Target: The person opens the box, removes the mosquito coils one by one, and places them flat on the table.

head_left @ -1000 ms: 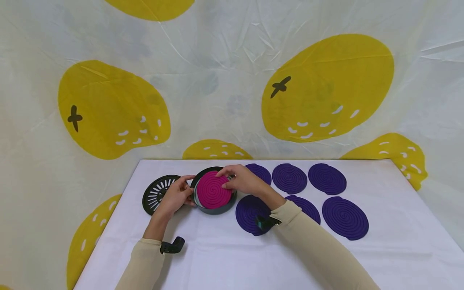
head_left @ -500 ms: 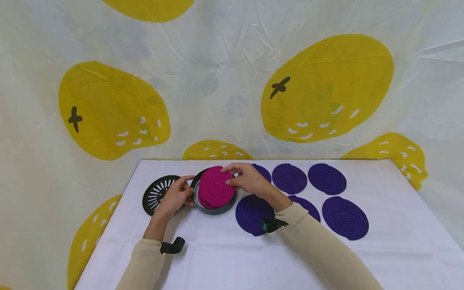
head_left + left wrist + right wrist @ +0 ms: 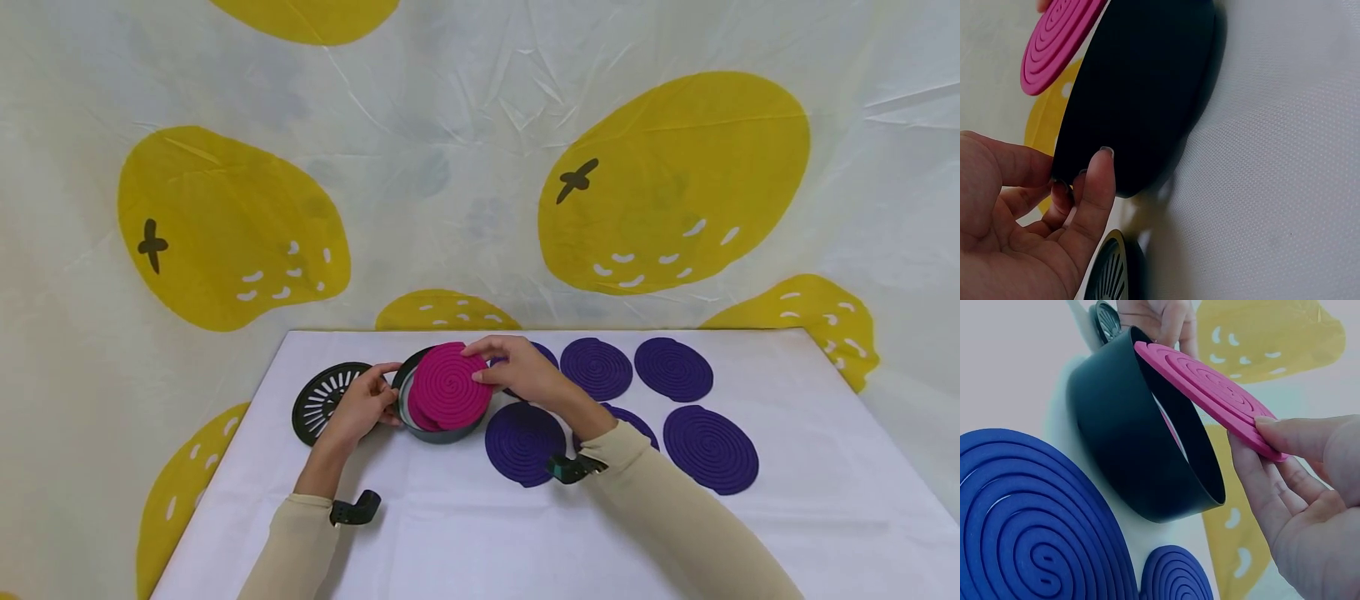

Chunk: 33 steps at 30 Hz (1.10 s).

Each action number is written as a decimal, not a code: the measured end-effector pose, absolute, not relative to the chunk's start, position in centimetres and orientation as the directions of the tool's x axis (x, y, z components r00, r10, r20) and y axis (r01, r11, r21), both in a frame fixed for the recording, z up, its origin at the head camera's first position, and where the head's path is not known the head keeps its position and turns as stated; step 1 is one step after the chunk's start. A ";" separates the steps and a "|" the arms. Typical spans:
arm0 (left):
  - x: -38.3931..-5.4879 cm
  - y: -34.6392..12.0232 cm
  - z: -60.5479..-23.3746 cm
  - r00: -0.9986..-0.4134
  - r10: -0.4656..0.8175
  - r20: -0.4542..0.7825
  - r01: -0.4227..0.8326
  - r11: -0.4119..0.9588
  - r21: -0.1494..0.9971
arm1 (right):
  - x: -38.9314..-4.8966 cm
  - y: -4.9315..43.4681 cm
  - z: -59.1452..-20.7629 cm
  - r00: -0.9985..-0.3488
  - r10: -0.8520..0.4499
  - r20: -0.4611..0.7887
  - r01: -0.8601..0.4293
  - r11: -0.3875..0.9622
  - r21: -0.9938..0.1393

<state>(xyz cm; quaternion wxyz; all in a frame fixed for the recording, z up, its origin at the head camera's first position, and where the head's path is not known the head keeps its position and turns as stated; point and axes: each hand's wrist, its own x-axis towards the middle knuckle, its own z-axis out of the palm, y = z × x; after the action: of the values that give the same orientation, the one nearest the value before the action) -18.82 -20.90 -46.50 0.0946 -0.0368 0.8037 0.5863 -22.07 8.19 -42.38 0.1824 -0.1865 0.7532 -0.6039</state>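
My right hand (image 3: 517,369) pinches a pink mosquito coil (image 3: 452,383) by its right edge, thumb on top and fingers beneath. The coil is tilted over the mouth of a dark round tin (image 3: 1129,437), apart from the hand's side of the rim. A second pink coil (image 3: 420,414) lies inside the tin, mostly covered by the held one. With thumb and fingers, my left hand (image 3: 365,400) grips the tin's left rim. The left wrist view shows this hold on the tin's dark wall (image 3: 1141,81).
A black slotted lid (image 3: 318,404) lies left of the tin, partly behind the left hand. Several purple coils (image 3: 712,450) lie in two rows to the right on the white-covered table (image 3: 465,533). A patterned curtain (image 3: 450,167) hangs behind the table.
The right hand has drawn the upper pink coil slightly up and to the right, uncovering more of the pink coil beneath. The left hand keeps its place on the tin.
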 end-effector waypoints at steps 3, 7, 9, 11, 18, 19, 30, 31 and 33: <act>-18.9 -21.0 -46.6 -0.979 0.056 -0.194 -0.168 0.304 0.938 | -21.9 8.5 -42.3 -0.861 -0.506 -0.046 -0.061 0.194 -0.979; -19.0 -21.1 -46.7 -0.980 0.068 -0.187 -0.159 0.296 0.942 | -21.7 8.9 -42.2 -0.862 -0.506 -0.039 -0.070 0.194 -0.978; -19.0 -21.1 -46.6 -0.979 0.074 -0.192 -0.162 0.301 0.940 | -21.6 9.1 -42.1 -0.861 -0.508 -0.039 -0.071 0.195 -0.978; -18.6 -20.8 -45.8 -0.977 0.076 -0.198 -0.166 0.304 0.938 | -21.6 9.3 -42.0 -0.859 -0.510 -0.039 -0.075 0.200 -0.977; -19.0 -21.0 -46.6 -0.978 0.069 -0.196 -0.168 0.298 0.940 | -21.1 10.1 -41.6 -0.852 -0.523 -0.022 -0.101 0.207 -0.973; -19.0 -21.0 -46.6 -0.978 0.069 -0.195 -0.167 0.300 0.939 | -21.0 10.2 -41.5 -0.852 -0.524 -0.021 -0.104 0.208 -0.973; -18.9 -20.9 -46.5 -0.977 0.051 -0.207 -0.180 0.323 0.929 | -20.2 11.6 -41.6 -0.848 -0.529 -0.023 -0.131 0.251 -0.959; -18.9 -21.0 -46.5 -0.977 0.052 -0.208 -0.180 0.326 0.928 | -20.1 11.6 -41.6 -0.846 -0.533 -0.024 -0.128 0.246 -0.961; -18.9 -21.0 -46.6 -0.977 0.051 -0.207 -0.180 0.327 0.928 | -19.9 11.8 -41.6 -0.843 -0.538 -0.022 -0.130 0.242 -0.961</act>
<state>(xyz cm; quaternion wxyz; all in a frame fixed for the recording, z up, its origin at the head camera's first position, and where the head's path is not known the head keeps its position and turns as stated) -18.88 -21.03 -46.58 0.0997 -0.0398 0.8083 0.5789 -19.93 11.78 -41.56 0.1772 -0.2174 0.7680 -0.5758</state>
